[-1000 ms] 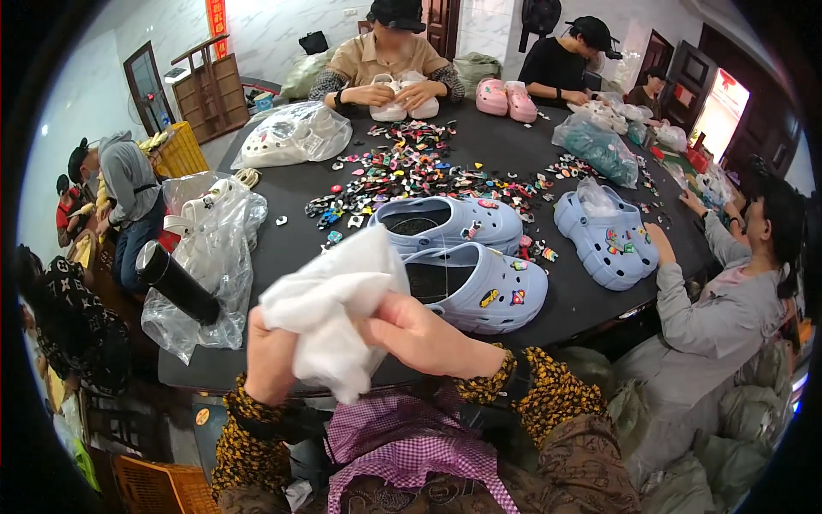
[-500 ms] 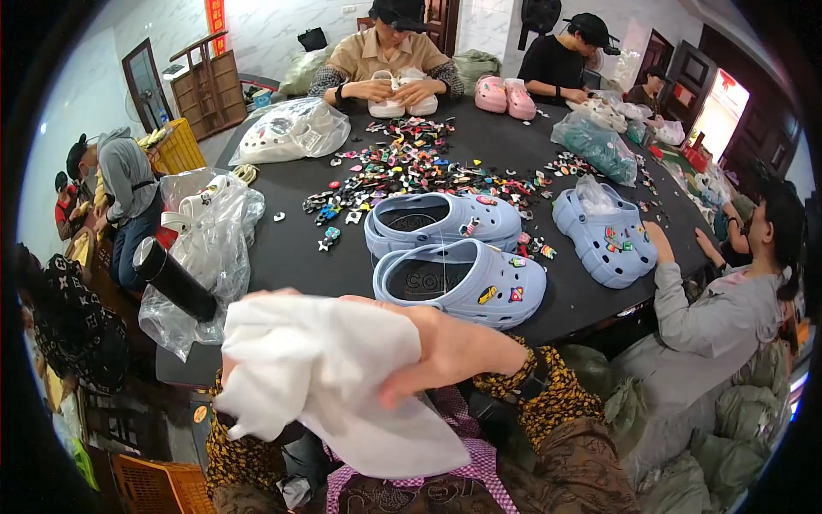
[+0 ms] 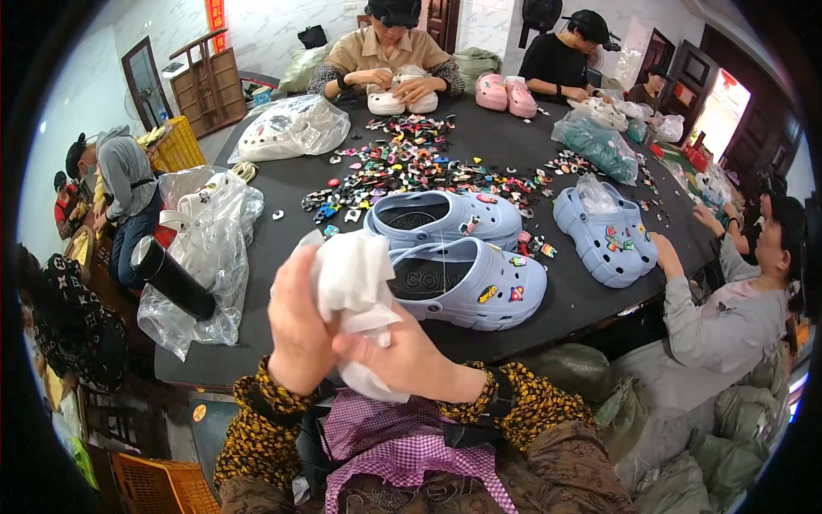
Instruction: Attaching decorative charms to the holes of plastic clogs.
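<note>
A crumpled wad of thin white sheet (image 3: pixel 353 276), paper or cloth, is squeezed between my hands above the table's near edge. My left hand (image 3: pixel 300 317) wraps its left side, and my right hand (image 3: pixel 402 355) grips it from the right with the thumb across the front. Just beyond, a pale blue clog (image 3: pixel 505 287) with small charms lies beside a matching pale blue clog (image 3: pixel 467 221); a thin clear strand shows on them. Farther right stands another blue clog (image 3: pixel 606 240) with clear plastic stuffed in its opening.
Loose colourful shoe charms (image 3: pixel 411 167) are heaped mid-table. A black bottle (image 3: pixel 175 278) lies on a clear plastic bag (image 3: pixel 227 248) at the left. White clogs in a bag (image 3: pixel 291 128) and pink clogs (image 3: pixel 505 94) are at the back. Co-workers sit across and at the right (image 3: pixel 728 300).
The white sheet, spread and hanging loose before, is bunched into a compact wad. My left hand has come into view around it. The co-worker at the right has shifted arms and head.
</note>
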A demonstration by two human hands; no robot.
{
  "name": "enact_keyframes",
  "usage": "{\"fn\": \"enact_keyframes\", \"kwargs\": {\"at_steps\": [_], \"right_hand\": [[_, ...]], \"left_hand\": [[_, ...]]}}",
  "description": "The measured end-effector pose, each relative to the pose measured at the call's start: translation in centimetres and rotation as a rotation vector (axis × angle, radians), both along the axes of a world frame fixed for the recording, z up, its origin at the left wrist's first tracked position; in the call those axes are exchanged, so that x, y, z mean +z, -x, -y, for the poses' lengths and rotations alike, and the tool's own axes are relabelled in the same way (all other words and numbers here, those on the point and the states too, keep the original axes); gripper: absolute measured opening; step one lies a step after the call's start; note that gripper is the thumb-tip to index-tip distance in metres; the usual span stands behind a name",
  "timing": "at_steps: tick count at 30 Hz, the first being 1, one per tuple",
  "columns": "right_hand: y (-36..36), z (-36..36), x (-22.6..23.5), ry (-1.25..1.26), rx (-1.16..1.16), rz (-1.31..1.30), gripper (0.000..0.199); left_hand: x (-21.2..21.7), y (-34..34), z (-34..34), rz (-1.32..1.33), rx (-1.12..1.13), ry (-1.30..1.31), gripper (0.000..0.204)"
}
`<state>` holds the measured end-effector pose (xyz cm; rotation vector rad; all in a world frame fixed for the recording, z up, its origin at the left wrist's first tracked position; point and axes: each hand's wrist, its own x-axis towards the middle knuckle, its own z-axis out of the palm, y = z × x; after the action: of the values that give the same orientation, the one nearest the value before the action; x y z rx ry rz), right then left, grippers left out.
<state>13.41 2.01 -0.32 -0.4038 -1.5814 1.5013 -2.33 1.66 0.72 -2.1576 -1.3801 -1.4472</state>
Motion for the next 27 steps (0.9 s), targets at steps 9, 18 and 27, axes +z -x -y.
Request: {"fn": "enact_keyframes", "kwargs": {"at_steps": [9, 18, 27], "right_hand": [[-2.9, -2.3, 0.5, 0.016, -0.32, -0.048, 0.044], [-3.2, -1.4, -0.3, -0.132, -0.116, -0.103, 0.047], [-1.5, -2.5, -0.3, -0.284, -0.126, -0.248, 0.038]], "left_hand": [[2.3, 0.0, 3.2, 0.178, -0.412, 0.273, 0.065], [1.4, 0.8, 3.8, 0.198, -0.606, 0.771, 0.088], [-1.4, -2.3, 2.9, 0.537, -0.636, 0.72, 0.077]]}}
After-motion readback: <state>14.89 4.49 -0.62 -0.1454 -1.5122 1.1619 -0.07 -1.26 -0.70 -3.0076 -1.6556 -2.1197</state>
